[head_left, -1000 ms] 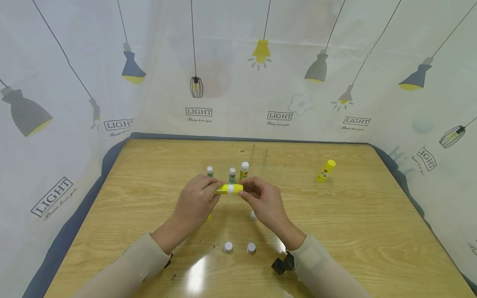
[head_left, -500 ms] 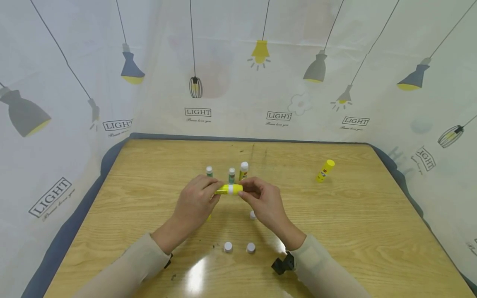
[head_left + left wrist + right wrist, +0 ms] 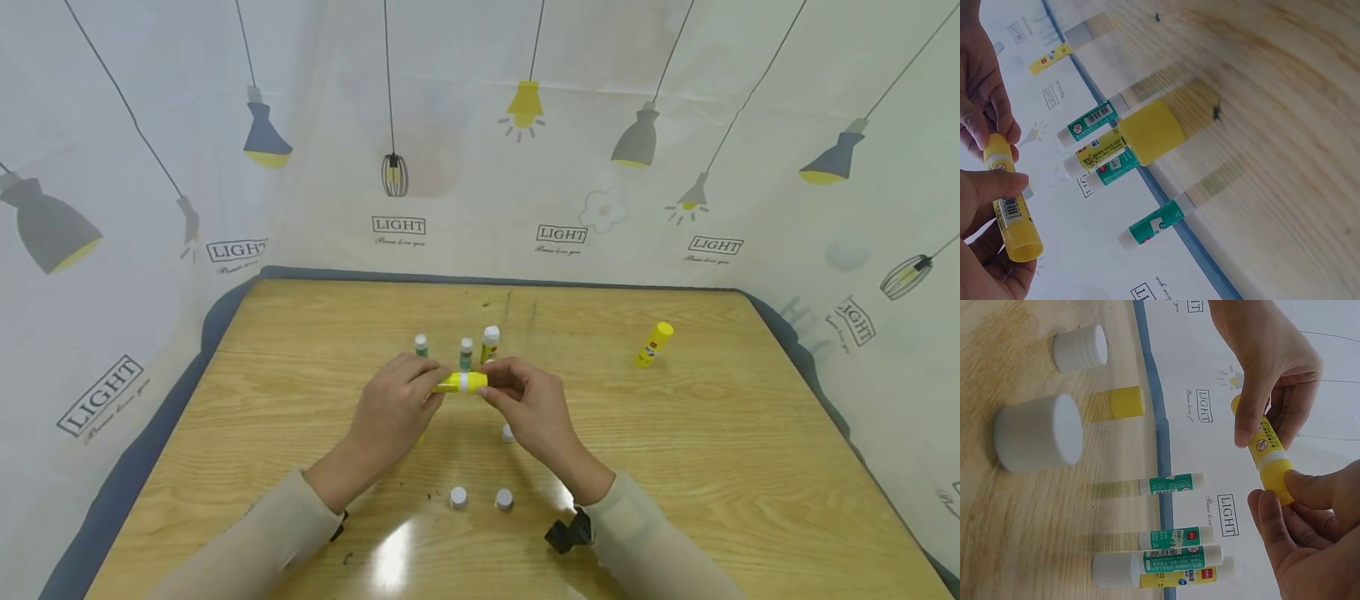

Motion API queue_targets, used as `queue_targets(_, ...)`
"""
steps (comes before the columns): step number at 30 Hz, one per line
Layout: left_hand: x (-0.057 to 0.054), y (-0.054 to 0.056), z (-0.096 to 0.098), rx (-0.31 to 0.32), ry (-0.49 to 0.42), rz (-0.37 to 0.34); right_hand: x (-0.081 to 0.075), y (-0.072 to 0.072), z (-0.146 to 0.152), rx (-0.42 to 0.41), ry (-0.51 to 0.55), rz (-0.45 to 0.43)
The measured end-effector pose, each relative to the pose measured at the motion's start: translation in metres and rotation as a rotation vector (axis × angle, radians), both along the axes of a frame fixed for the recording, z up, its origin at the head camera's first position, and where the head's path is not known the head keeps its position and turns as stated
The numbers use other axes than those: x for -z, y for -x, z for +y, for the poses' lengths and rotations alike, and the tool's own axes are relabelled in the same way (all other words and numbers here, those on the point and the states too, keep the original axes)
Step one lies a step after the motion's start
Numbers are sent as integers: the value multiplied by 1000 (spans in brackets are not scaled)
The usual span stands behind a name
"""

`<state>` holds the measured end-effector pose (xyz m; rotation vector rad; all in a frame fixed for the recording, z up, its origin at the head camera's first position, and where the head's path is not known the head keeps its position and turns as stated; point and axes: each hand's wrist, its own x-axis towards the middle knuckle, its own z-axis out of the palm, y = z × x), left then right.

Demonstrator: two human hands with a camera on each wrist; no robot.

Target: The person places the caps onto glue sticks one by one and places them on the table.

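A yellow glue stick (image 3: 461, 382) with a white ring is held level between both hands, above the table's middle. My left hand (image 3: 397, 400) grips its barrel, thumb on the printed label in the left wrist view. At the end by the white ring, my right hand (image 3: 531, 408) pinches the yellow end piece (image 3: 1277, 480) between thumb and fingers. The barrel's other end (image 3: 1025, 252) faces the left wrist camera. Just beyond the hands stand green glue sticks (image 3: 466, 356) and a yellow one with a white top (image 3: 490, 345), partly hidden by the hands.
White caps (image 3: 458, 497) rest on the wooden table (image 3: 720, 467) nearer the body; one (image 3: 507, 433) lies by the right hand. A yellow cap (image 3: 1150, 131) shows in the left wrist view. Another yellow glue stick (image 3: 655, 344) stands at the right rear. Printed cloth surrounds the table.
Hardly anything differs. Both hands keep the same hold on the yellow glue stick, and the things on the table stay in place; the head view shifts very slightly.
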<state>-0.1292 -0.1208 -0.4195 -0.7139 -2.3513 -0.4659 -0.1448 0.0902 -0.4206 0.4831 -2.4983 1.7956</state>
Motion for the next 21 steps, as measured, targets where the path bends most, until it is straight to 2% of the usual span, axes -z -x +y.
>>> queue_targets(8, 1, 0, 0, 6, -4, -5, -1, -2, 0, -9, -2, 17)
queue_targets(21, -2, -1, 3, 13, -18, 3, -4, -3, -3, -2, 38, -14)
